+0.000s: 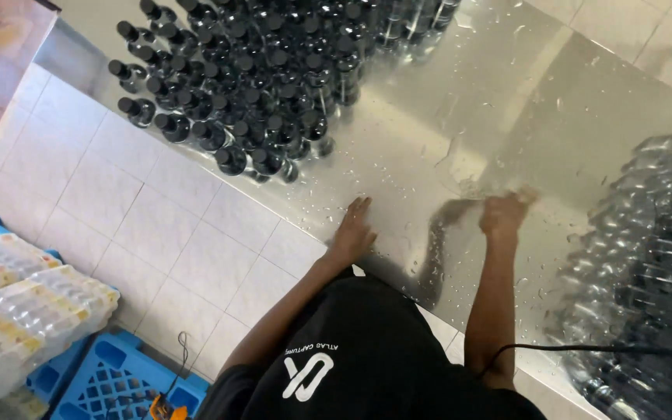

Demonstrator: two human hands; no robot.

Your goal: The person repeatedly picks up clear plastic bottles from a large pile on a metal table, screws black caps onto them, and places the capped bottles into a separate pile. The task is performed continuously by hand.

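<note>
Left hand [354, 228] lies flat, fingers stretched out and loose, on the near edge of the wet steel surface [460, 101], holding nothing. The right hand [505, 211] is also on the surface, a little farther in and to the right; it is blurred, and whether its fingers are curled or spread cannot be told, nor whether anything is under it. Water drops [445, 167] and smears lie on the metal around both hands, thickest just beyond the right hand.

At the far left end of the surface a tight cluster of bottles with dark caps [258, 78] stands upright, well apart from the hands. Along the right side sits a large shrink-wrapped pack of clear bottles [651, 264], near the right forearm. A thin black cable [585, 348] runs across the front of that pack toward the right elbow.

Below the surface is a white tiled floor [141, 218]. On it, at the lower left, wrapped packs of bottles with yellowish tops [17, 311] rest on blue plastic crates [110, 381].
</note>
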